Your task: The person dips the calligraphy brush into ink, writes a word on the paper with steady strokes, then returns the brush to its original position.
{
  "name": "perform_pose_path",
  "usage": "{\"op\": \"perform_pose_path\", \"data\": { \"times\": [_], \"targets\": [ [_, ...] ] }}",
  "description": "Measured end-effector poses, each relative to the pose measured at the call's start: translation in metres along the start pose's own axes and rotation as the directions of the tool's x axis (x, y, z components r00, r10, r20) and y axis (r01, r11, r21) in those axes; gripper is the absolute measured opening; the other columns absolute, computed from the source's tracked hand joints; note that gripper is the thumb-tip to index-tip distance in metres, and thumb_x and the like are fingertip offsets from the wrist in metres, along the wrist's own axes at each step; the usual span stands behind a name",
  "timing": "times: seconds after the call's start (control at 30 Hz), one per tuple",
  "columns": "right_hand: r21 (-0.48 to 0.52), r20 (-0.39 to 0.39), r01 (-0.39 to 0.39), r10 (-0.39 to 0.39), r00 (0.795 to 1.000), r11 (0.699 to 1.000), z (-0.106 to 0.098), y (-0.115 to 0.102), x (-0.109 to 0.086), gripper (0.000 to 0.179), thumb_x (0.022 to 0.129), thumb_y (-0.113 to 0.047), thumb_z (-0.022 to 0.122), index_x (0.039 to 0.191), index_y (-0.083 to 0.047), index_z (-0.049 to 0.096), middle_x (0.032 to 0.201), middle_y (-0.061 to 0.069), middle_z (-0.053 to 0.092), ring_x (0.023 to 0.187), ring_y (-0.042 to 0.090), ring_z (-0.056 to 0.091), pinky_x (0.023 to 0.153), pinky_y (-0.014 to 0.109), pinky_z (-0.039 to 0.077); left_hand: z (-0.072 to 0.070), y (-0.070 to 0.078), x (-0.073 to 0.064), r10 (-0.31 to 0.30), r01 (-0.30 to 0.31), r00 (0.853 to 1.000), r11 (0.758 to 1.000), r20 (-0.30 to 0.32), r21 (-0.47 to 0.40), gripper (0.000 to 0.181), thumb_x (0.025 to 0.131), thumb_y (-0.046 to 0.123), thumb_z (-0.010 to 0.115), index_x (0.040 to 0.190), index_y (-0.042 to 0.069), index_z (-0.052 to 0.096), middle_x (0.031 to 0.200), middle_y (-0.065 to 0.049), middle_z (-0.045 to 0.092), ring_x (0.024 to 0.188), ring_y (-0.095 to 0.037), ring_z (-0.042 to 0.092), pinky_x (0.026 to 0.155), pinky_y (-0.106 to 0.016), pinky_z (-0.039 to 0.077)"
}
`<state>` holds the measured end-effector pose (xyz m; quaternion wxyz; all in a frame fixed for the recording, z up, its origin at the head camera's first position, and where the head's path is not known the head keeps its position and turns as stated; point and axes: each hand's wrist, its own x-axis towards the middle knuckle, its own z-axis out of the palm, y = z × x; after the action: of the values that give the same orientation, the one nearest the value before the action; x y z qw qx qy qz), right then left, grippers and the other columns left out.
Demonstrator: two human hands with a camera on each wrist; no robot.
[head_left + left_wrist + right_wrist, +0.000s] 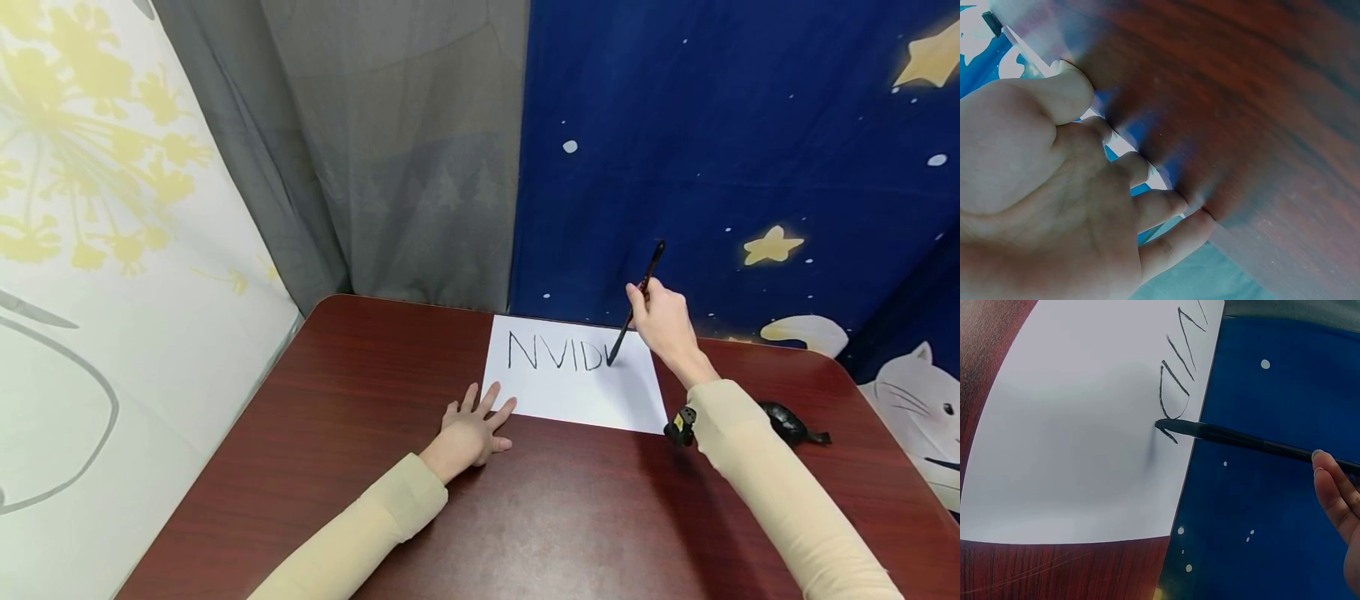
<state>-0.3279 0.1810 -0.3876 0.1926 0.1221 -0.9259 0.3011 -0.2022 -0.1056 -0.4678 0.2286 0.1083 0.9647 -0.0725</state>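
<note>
A white sheet of paper [576,398] lies near the table's far edge, with the black letters "NVID" and a further slanted stroke on it. My right hand [664,321] pinches the shaft of a dark writing brush [622,335], held tilted above the sheet. In the right wrist view the black tip of the brush [1254,444] meets the paper at the top of that stroke, beside the D. My left hand [468,435] rests palm down with its fingers spread, fingertips over the paper's near left corner. Its palm and fingers show in the left wrist view.
A glossy black object [786,423] with a narrow end sits on the brown table [360,400], partly behind my right sleeve. A black device [680,426] is strapped to my right wrist. Grey and blue curtains [435,167] hang right behind the table.
</note>
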Motion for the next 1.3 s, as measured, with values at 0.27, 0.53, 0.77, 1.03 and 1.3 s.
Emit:
{"op": "perform_pose_path", "data": {
  "times": [0.27,0.53,0.77,1.03,1.3],
  "targets": [
    [-0.002,0.018,-0.007,0.007,1.000,1.000,-0.001,-0.001,0.000,0.043,0.110,-0.039,0.041,0.098,-0.001,0.057,0.069,0.010,0.062,0.059,0.026,0.065,0.051,0.037,0.044,0.002,-0.001,0.003,0.008,-0.008,1.000,1.000,-0.006,-0.007,0.069,0.103,0.058,0.035,0.162,0.043,0.002,0.169,0.010,-0.010,0.155,-0.025,-0.003,0.119,-0.045,0.024],
    [-0.007,0.027,-0.012,0.012,1.000,1.000,-0.002,-0.001,-0.001,0.044,0.110,-0.040,0.040,0.098,-0.001,0.057,0.068,0.010,0.061,0.059,0.025,0.064,0.051,0.037,0.045,0.000,-0.001,-0.001,0.013,-0.013,1.000,1.000,-0.010,-0.001,0.069,0.103,0.059,0.032,0.162,0.042,0.002,0.169,0.009,-0.010,0.155,-0.025,-0.003,0.120,-0.044,0.024],
    [0.000,0.028,-0.008,0.008,1.000,1.000,-0.002,-0.003,-0.003,0.044,0.110,-0.040,0.040,0.097,-0.001,0.056,0.068,0.010,0.062,0.058,0.024,0.063,0.051,0.037,0.045,-0.016,0.002,-0.021,-0.002,0.002,1.000,1.000,0.003,-0.008,0.067,0.104,0.056,0.034,0.162,0.042,0.005,0.170,0.008,-0.005,0.155,-0.024,0.001,0.119,-0.044,0.026],
    [0.022,-0.012,0.019,-0.018,1.000,1.000,-0.008,-0.004,0.000,0.042,0.109,-0.039,0.043,0.094,-0.002,0.057,0.065,0.009,0.062,0.054,0.022,0.061,0.049,0.034,0.044,-0.004,0.001,-0.009,0.001,-0.001,1.000,1.000,0.004,-0.018,0.068,0.104,0.057,0.034,0.162,0.043,0.001,0.169,0.009,-0.009,0.155,-0.026,-0.003,0.120,-0.046,0.024],
    [0.018,-0.089,0.074,-0.072,0.993,0.997,-0.020,-0.005,0.009,0.040,0.109,-0.035,0.044,0.094,-0.001,0.058,0.067,0.016,0.066,0.055,0.024,0.065,0.046,0.028,0.043,0.002,-0.001,-0.003,0.001,-0.002,1.000,0.999,-0.027,-0.038,0.068,0.103,0.057,0.036,0.162,0.043,0.005,0.169,0.010,-0.007,0.155,-0.025,-0.002,0.119,-0.045,0.024]
  ]
}}
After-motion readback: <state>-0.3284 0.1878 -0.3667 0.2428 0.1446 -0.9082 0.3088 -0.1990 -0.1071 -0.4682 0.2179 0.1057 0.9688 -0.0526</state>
